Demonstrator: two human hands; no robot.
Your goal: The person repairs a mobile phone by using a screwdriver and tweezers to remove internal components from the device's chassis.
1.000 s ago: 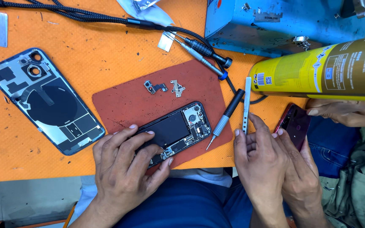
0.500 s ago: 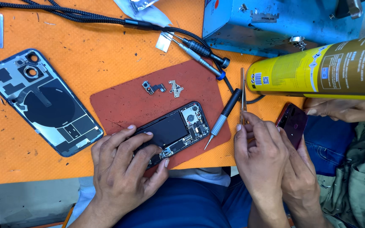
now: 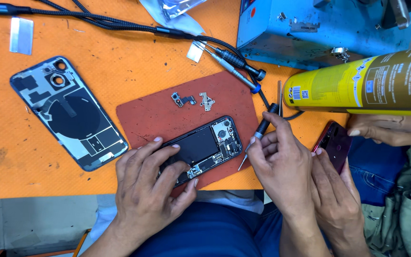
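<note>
The left hand [image 3: 151, 183] lies flat on the lower end of the opened phone [image 3: 200, 147], fingers spread and pressing down rather than closed round anything. The phone lies on the red work mat [image 3: 158, 114], its bare circuit end pointing toward 2 o'clock. The right hand [image 3: 277, 162] pinches a black precision screwdriver [image 3: 258, 135] between thumb and fingertips; its tip hangs just off the phone's right edge, at about 4 o'clock from the camera module.

To do this well, the driver wants to stand upright over the screw head before any turn, with the left palm keeping the phone from sliding on the mat. Light downward pressure should come first, since a slanted tip could slip across the board.

Two small metal brackets [image 3: 193, 100] lie loose on the mat at 12 o'clock from the phone, near enough to be brushed by a sweeping wrist. The removed back cover [image 3: 70, 112] rests on the orange table [image 3: 96, 47] at 9 o'clock, well apart. Spare screwdrivers [image 3: 234, 64] and a black braided cable [image 3: 110, 24] cross at 1 o'clock.

Room is tight to the right: another person's hand [image 3: 338, 200] with a dark red phone [image 3: 333, 143] touches the right wrist, and a yellow spray can [image 3: 362, 88] overhangs at 2 o'clock. The table's near edge runs just below the mat.
</note>
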